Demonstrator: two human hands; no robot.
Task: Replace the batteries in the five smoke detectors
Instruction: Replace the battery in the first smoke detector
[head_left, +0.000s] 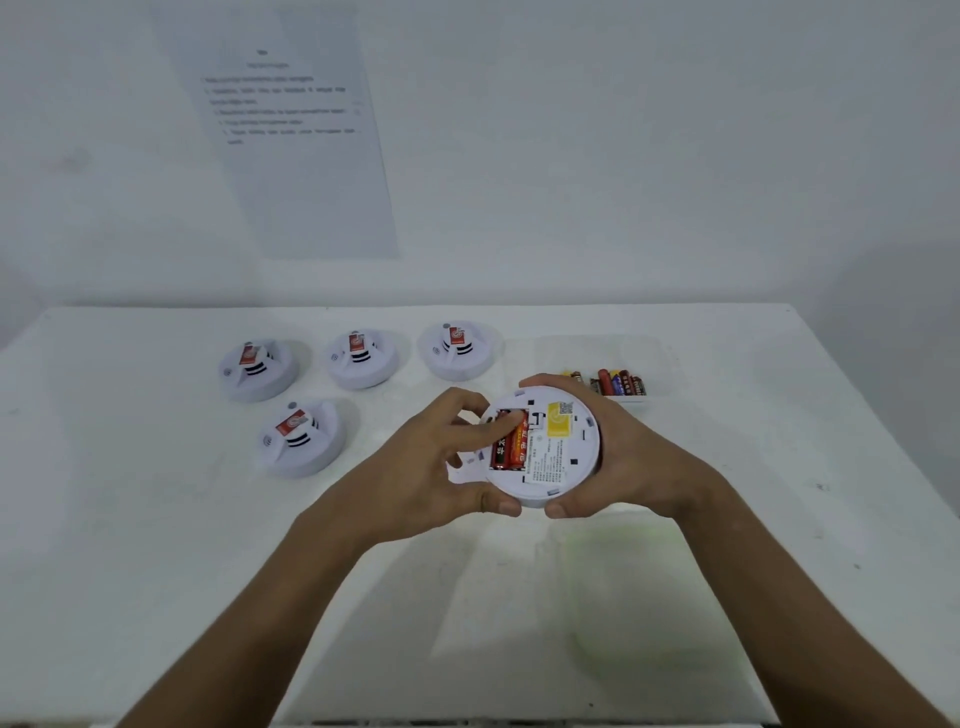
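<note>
- Above the white bench (156, 519), I held one smoke detector (558, 457) upside down between both hands, its back facing up.
- My right hand (628, 457) curled around the detector's right rim, thumb at the near edge and fingers over the far edge.
- My left hand (431, 462) gripped the left rim with its thumb underneath, while its forefinger (501, 426) pressed on the red batteries (511, 447) seated side by side in the open compartment.
- Four more detectors (258, 369) sat face up on the bench to the left, three in a far row and one nearer, each bearing a red label.
- Loose batteries lay in a shallow white tray (631, 399) just beyond my right hand.
- A printed sheet (291, 130) hung on the wall behind.
</note>
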